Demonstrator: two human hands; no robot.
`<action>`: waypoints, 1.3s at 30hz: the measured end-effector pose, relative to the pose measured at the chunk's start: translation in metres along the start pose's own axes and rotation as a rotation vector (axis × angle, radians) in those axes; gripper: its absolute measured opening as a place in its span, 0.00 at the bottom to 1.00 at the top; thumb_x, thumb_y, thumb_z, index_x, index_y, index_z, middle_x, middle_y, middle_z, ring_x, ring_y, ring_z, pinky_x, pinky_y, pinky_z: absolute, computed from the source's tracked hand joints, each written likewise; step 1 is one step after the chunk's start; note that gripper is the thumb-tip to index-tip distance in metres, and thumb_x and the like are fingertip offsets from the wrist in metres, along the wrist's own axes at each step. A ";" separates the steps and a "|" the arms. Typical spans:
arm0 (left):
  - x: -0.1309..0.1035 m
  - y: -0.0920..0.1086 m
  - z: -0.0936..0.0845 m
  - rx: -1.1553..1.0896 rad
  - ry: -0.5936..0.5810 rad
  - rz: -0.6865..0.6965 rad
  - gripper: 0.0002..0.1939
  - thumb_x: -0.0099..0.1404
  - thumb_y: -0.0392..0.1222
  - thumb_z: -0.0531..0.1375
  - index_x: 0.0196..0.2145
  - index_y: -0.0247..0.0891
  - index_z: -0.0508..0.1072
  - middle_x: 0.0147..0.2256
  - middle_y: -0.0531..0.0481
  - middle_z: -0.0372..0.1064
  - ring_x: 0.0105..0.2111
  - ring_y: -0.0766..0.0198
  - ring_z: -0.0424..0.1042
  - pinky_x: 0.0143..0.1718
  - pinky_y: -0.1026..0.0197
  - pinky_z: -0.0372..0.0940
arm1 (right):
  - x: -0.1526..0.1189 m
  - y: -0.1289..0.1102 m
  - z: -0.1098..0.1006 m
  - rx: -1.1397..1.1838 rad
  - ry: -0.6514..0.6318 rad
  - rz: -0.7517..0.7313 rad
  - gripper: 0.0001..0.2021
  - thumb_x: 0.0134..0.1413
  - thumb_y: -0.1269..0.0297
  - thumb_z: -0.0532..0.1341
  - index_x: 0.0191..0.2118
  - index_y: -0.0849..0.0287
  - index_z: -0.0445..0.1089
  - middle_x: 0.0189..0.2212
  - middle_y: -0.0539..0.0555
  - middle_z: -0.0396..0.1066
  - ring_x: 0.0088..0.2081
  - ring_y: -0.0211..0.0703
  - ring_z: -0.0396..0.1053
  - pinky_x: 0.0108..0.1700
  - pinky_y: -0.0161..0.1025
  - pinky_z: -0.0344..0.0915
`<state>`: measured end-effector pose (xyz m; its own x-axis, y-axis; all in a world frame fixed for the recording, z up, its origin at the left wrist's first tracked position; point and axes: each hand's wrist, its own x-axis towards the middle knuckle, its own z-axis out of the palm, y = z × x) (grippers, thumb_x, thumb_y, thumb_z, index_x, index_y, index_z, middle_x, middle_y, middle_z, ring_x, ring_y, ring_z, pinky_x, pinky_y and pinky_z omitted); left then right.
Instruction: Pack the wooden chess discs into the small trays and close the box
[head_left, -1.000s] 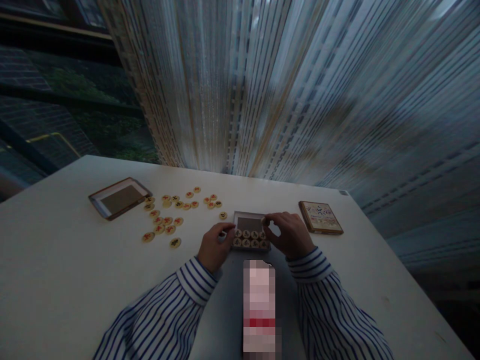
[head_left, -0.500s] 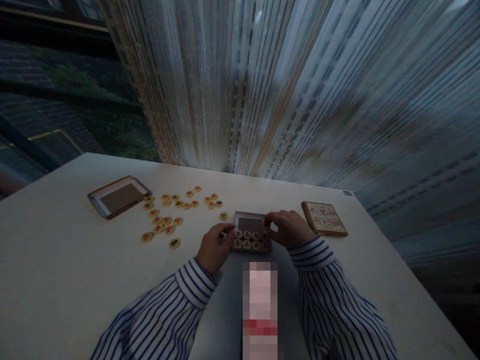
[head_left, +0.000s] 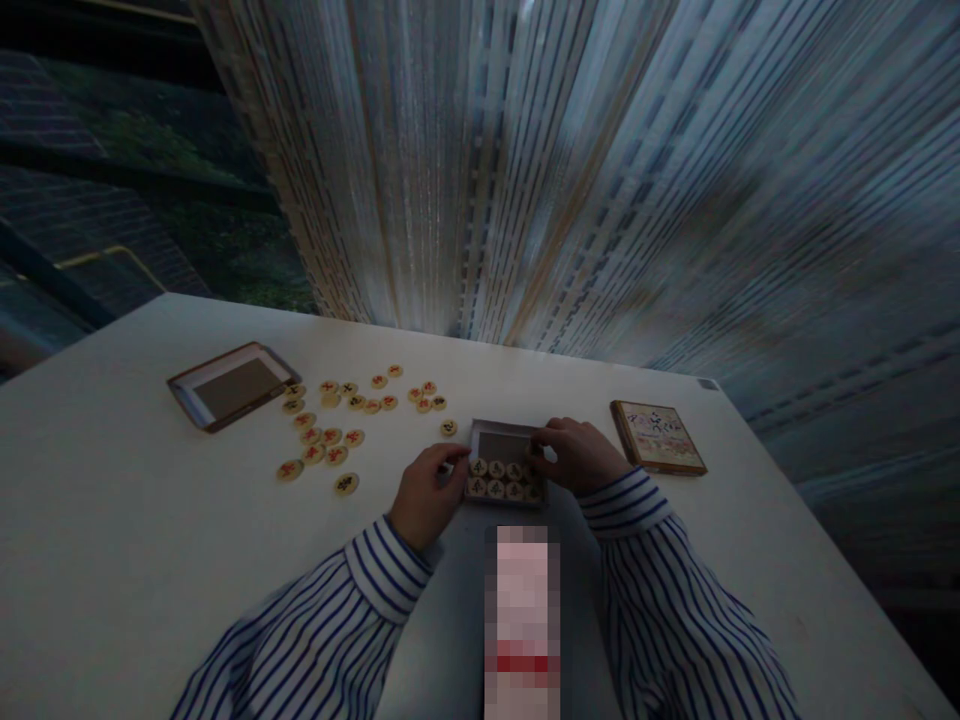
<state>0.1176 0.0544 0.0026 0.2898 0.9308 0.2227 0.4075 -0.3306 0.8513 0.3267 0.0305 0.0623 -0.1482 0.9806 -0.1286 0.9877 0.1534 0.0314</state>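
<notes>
In the head view, a shallow box (head_left: 504, 448) lies on the white table in front of me. Two rows of Chinese chess pieces (head_left: 496, 489) with black characters fill its near half; grey bottom shows in the far half. My left hand (head_left: 430, 492) pinches the box's left edge between thumb and fingers. Over the right edge, my right hand (head_left: 583, 455) is closed, with a round piece (head_left: 532, 449) partly visible between its fingertips. Those fingers hide some of the box's right end.
Loose chess pieces (head_left: 332, 437), many with red characters, lie scattered to the left. Behind them an upturned box lid (head_left: 214, 420) rests on the table (head_left: 150, 520). A closed printed box (head_left: 658, 438) lies to the right. A string curtain (head_left: 465, 180) hangs along the far edge.
The view has shifted slightly. My right hand stays at the box's right side with its fingertips drawn a little closer in; my left hand keeps its place on the left edge.
</notes>
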 end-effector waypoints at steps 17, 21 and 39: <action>-0.001 0.000 -0.001 0.009 -0.003 0.001 0.10 0.58 0.40 0.54 0.35 0.37 0.73 0.32 0.47 0.73 0.31 0.63 0.71 0.33 0.62 0.65 | 0.004 0.001 0.006 0.023 -0.016 0.007 0.11 0.53 0.61 0.55 0.37 0.56 0.72 0.35 0.56 0.71 0.37 0.45 0.68 0.34 0.38 0.59; -0.001 0.000 -0.001 0.010 -0.014 -0.002 0.11 0.58 0.40 0.53 0.35 0.36 0.72 0.32 0.46 0.73 0.31 0.63 0.70 0.33 0.61 0.65 | 0.004 0.003 0.007 0.024 -0.023 -0.003 0.10 0.52 0.61 0.55 0.37 0.56 0.72 0.34 0.56 0.71 0.37 0.45 0.68 0.35 0.38 0.59; -0.002 -0.003 0.001 0.027 -0.020 0.019 0.09 0.58 0.38 0.54 0.35 0.36 0.72 0.32 0.48 0.72 0.31 0.64 0.70 0.32 0.62 0.65 | 0.007 0.005 0.003 0.045 -0.119 0.004 0.13 0.53 0.60 0.54 0.41 0.57 0.71 0.37 0.56 0.71 0.38 0.45 0.68 0.37 0.37 0.59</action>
<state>0.1167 0.0535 -0.0004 0.3145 0.9212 0.2290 0.4248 -0.3523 0.8340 0.3303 0.0378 0.0589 -0.1402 0.9591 -0.2458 0.9898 0.1417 -0.0118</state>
